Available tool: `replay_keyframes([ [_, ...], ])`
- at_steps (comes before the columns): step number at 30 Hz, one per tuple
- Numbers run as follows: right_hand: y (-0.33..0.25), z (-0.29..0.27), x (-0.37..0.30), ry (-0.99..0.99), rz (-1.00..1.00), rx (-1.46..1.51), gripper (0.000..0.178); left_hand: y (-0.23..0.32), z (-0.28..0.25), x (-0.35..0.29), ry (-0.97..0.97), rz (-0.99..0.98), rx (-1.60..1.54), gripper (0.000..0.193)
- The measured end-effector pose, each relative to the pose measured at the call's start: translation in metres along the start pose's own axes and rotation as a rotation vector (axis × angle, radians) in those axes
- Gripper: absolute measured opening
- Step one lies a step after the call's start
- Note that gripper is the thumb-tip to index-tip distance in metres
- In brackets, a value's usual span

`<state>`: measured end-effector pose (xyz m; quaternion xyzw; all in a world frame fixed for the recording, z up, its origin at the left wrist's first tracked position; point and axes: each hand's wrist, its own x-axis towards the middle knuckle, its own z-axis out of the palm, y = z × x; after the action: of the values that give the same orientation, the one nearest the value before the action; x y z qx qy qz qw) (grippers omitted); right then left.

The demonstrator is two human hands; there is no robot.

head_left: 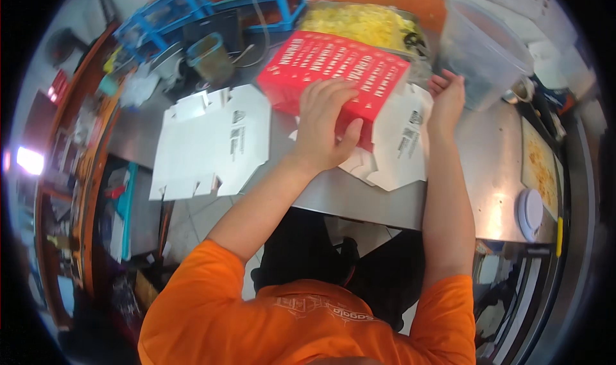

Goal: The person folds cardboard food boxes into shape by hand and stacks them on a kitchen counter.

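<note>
A red cardboard box (333, 69) with white lettering sits at a slant on the steel table. My left hand (324, 121) grips its near edge, fingers across the top and thumb down the front side. Under and beside the box lies a white cardboard blank (401, 130) with cut flaps. By that blank's far right edge, my right hand (447, 98) is raised with loosely bent, parted fingers and nothing visible in it. Another flat white cardboard blank (212, 140) lies to the left, its near edge overhanging the table.
Behind the box stands a metal tray (359, 21) of yellow shredded food. A clear plastic tub (484, 57) is at the back right. Farther right are a cutting board (539, 166) and a round white lid (530, 214). Blue racks (167, 18) and a plastic jug (210, 60) stand back left.
</note>
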<state>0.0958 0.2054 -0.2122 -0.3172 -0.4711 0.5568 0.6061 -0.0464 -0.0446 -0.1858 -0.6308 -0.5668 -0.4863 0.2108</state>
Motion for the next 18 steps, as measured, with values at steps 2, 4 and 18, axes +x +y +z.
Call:
replay_keyframes([
  [2, 0.000, 0.001, -0.006, -0.029, -0.021, -0.027, 0.052, -0.004, -0.030, 0.004, 0.070, 0.036, 0.149, 0.041],
  [4, -0.002, -0.003, -0.010, -0.015, -0.105, -0.104, 0.047, -0.020, -0.067, 0.005, 0.222, 0.105, 0.365, 0.036],
  [18, -0.012, 0.012, -0.039, -0.153, -0.130, -0.181, 0.038, -0.174, -0.317, -0.100, -0.557, -1.431, 0.677, 0.087],
])
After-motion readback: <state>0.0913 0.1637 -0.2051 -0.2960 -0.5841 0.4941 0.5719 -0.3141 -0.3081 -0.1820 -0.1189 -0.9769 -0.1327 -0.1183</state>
